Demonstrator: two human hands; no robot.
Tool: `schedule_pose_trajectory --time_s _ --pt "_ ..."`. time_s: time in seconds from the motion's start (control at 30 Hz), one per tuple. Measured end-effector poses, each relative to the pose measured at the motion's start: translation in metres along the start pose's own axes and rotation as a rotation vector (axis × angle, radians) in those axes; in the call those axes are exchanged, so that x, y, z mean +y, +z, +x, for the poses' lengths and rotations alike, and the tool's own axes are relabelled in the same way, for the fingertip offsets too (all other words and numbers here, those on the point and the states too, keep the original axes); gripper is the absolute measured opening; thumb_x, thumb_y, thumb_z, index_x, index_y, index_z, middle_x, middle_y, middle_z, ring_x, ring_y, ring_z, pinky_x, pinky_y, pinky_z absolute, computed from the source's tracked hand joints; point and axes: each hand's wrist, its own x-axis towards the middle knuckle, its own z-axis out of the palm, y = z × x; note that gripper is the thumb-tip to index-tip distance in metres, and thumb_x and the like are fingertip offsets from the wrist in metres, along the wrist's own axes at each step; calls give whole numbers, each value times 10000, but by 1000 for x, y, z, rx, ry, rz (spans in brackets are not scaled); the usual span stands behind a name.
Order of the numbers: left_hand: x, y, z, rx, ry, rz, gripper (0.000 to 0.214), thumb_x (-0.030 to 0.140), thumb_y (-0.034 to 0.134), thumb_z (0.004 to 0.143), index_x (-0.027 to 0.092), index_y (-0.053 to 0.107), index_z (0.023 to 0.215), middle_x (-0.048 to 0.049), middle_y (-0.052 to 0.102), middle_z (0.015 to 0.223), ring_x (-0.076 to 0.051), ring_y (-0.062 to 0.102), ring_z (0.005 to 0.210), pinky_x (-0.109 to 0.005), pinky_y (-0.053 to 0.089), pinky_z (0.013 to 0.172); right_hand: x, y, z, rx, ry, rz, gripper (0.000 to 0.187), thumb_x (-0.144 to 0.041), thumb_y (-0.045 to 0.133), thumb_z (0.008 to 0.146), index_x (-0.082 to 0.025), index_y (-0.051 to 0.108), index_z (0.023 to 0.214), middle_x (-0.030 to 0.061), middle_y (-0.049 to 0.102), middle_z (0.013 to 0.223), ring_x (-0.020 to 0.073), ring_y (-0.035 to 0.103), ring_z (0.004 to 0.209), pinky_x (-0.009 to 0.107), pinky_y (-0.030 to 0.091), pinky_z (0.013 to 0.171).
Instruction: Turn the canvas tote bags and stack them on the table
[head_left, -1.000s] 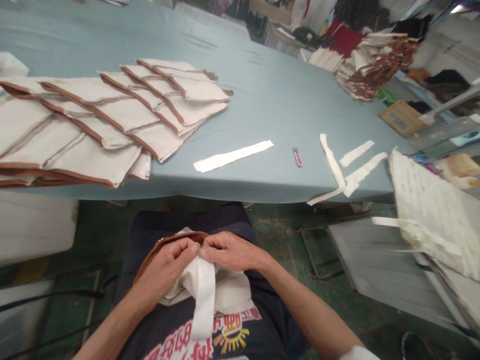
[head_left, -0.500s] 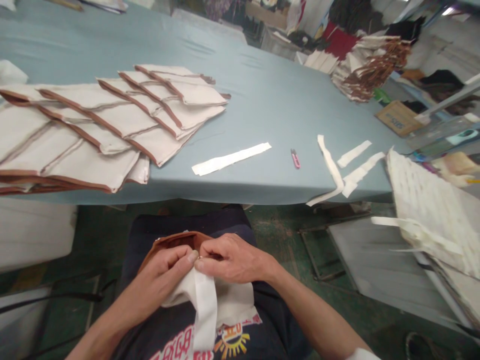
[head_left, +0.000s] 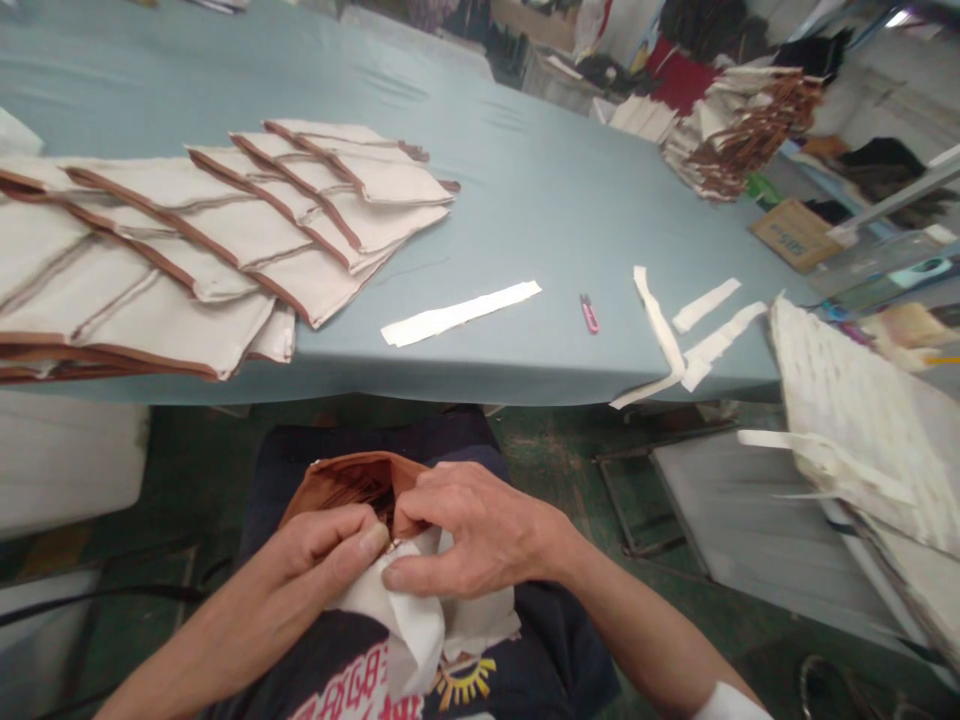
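On my lap lies a cream fabric bag (head_left: 480,615) with a brown lining (head_left: 337,484), its opening facing the table. My left hand (head_left: 330,550) pinches the bag's edge near the middle, thumb pressed on the fabric. Close beside it, my right hand (head_left: 472,530) has its fingers curled over the same edge, with the thumb on a white strip (head_left: 420,630). That strip hangs down over the front of my dark clothing. The exact point where the fingertips meet the edge is partly hidden.
Overlapping cream bags with brown trim (head_left: 187,240) cover the table's left side. A loose white strip (head_left: 461,314), pink thread snips (head_left: 589,314) and several more strips (head_left: 660,325) lie near its front edge. At right stand a board with white strips (head_left: 862,400) and a cardboard box (head_left: 795,236).
My right thumb has moved lower and away from the left fingertips, folding the white strip aside. The bag's mouth gapes wider, showing more brown lining.
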Motion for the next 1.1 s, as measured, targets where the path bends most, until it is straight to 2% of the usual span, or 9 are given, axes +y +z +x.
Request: schedule_pose_trajectory --time_s 0.13,0.3,0.47,0.7,0.8,0.9,1.1 --pt "2 0 2 -8 -6 -9 721 904 567 952 241 502 675 42 407 667 -148 365 585 -235 368 476 2 -1 1 -12 -2 -15 312 -460 858 965 -237 662 870 -28 643 801 174 576 817 315 392 806" --pt "-3 -1 1 9 -9 -10 677 853 600 958 240 533 681 36 443 671 -155 398 593 -234 389 486 0 -6 2 -55 48 -12 314 -472 860 963 -233 675 877 -26 658 810 172 579 809 312 377 787" --pt "-12 -2 1 -7 -17 12 681 862 569 975 236 550 709 38 443 694 -154 388 608 -233 392 503 1 -6 4 -87 78 19 316 -458 855 969 -225 666 869 -39 616 797 156 545 776 303 341 753" --pt "-13 -1 4 22 -18 29 687 875 571 968 237 582 712 23 495 704 -171 435 627 -246 447 537 3 -6 6 -100 124 32 301 -395 854 957 -224 638 839 -61 539 764 140 477 748 296 296 722" --pt "-14 -1 3 59 -1 63 683 874 588 953 236 662 721 -10 605 727 -199 539 664 -261 515 579 2 -6 7 -111 142 40 307 -374 851 952 -224 616 826 -68 525 747 135 473 737 292 286 715" --pt "-17 -1 3 101 9 90 662 868 606 942 246 789 809 -49 738 812 -249 650 764 -292 589 679 3 -5 7 -117 154 44 316 -373 847 955 -225 599 826 -69 524 743 134 480 737 290 282 716" --pt "-23 -1 4 88 16 76 647 838 597 980 247 808 822 -50 751 822 -250 657 764 -294 583 678 5 -4 8 -106 159 81 322 -373 814 975 -221 578 816 -69 522 744 133 477 734 294 283 731"
